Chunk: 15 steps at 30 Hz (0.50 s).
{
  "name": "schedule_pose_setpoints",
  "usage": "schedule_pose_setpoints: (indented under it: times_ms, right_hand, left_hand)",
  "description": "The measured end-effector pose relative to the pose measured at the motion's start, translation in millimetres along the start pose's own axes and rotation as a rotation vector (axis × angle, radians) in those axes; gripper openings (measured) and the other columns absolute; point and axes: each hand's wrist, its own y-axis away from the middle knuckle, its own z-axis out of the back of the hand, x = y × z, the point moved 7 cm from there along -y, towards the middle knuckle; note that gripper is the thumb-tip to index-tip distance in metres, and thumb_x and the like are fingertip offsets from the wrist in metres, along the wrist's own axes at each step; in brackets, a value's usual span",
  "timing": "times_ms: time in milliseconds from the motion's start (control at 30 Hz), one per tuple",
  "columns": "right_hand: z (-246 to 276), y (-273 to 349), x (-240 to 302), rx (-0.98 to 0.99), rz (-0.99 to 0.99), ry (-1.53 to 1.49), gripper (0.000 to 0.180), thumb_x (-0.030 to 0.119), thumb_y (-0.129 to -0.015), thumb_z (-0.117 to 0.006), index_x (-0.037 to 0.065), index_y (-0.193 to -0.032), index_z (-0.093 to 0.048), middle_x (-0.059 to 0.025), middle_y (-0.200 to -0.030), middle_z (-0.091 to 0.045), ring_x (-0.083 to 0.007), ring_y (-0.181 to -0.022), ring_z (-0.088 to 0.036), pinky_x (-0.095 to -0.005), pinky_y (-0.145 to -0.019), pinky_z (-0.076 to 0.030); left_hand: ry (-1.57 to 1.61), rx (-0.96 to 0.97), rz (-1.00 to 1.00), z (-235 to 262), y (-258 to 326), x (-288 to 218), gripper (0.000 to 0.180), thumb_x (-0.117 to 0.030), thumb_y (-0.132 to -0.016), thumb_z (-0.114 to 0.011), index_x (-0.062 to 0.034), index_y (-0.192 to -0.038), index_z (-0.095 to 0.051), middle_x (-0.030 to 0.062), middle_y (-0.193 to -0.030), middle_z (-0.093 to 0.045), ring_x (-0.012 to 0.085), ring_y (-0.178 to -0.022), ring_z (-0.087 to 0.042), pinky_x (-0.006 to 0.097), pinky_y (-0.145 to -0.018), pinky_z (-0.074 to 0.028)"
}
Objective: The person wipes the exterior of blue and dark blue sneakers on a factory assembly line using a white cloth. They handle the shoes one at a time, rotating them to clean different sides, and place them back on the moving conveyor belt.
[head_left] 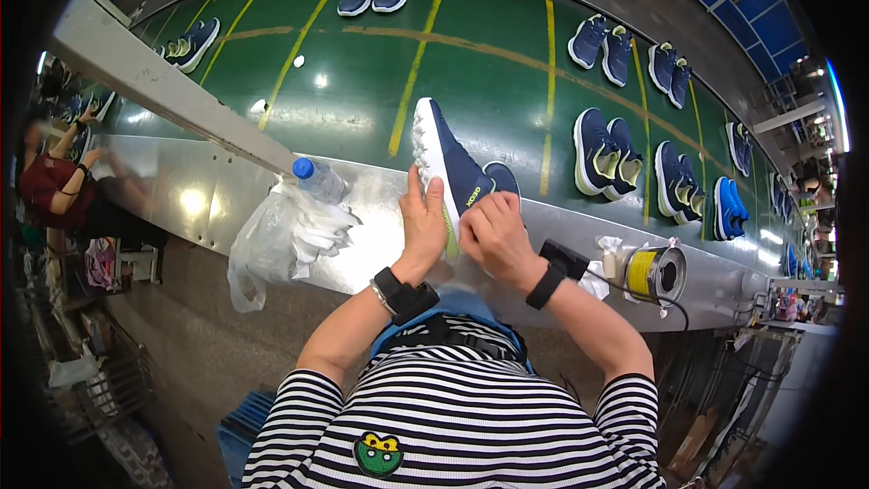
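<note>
Handling 1 shoe (457,163) w/ 2 hands (422,225) (498,237)

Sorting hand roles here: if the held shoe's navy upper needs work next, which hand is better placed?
Probably the right hand: its curled fingers are at the navy upper. The left hand is against the white sole, seemingly supporting the shoe.

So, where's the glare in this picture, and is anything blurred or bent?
Head view: glare whitens patches of the metal ledge; the green belt curves with lens distortion and the corners go black; the co-worker at far left is blurred, the held shoe fairly sharp.
</note>
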Motion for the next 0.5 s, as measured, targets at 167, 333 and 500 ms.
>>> schedule_pose_setpoints:
  times_ms: [167,333,500]
  right_hand:
    - [7.3,23.0,45.9,0.210,-0.273,-0.788,0.011,0.002,-0.068,-0.060,0.007,-0.073,-0.051,-0.0042,-0.072,-0.050,-0.0215,-0.068,-0.048,-0.0320,-0.066,-0.034]
    - [-6.0,61.8,34.4,0.366,-0.207,-0.580,0.003,0.005,-0.075,-0.061,0.004,-0.076,-0.058,-0.0071,-0.066,-0.052,-0.0220,-0.060,-0.050,-0.0313,-0.061,-0.041]
    - [15.2,42.5,2.1,0.028,-0.595,-0.529,0.010,0.004,-0.073,-0.063,0.002,-0.082,-0.061,-0.0091,-0.074,-0.058,-0.0222,-0.068,-0.057,-0.0282,-0.061,-0.045]
  left_hand:
    - [0.146,-0.062,-0.026,8.1,-13.4,10.8,0.057,-0.039,-0.092,-0.035,0.0041,-0.128,-0.030,0.0285,-0.096,-0.049,0.0370,-0.091,-0.048,0.040,-0.082,-0.036]
    - [0.357,-0.066,-0.026,16.8,-25.2,24.8,0.051,-0.035,-0.093,-0.034,0.0030,-0.127,-0.034,0.0224,-0.108,-0.052,0.0276,-0.098,-0.050,0.033,-0.086,-0.037]
    - [0.371,-0.061,-0.026,23.9,-29.4,30.8,0.051,-0.036,-0.093,-0.034,0.0029,-0.126,-0.034,0.0217,-0.111,-0.051,0.0280,-0.101,-0.050,0.031,-0.087,-0.037]
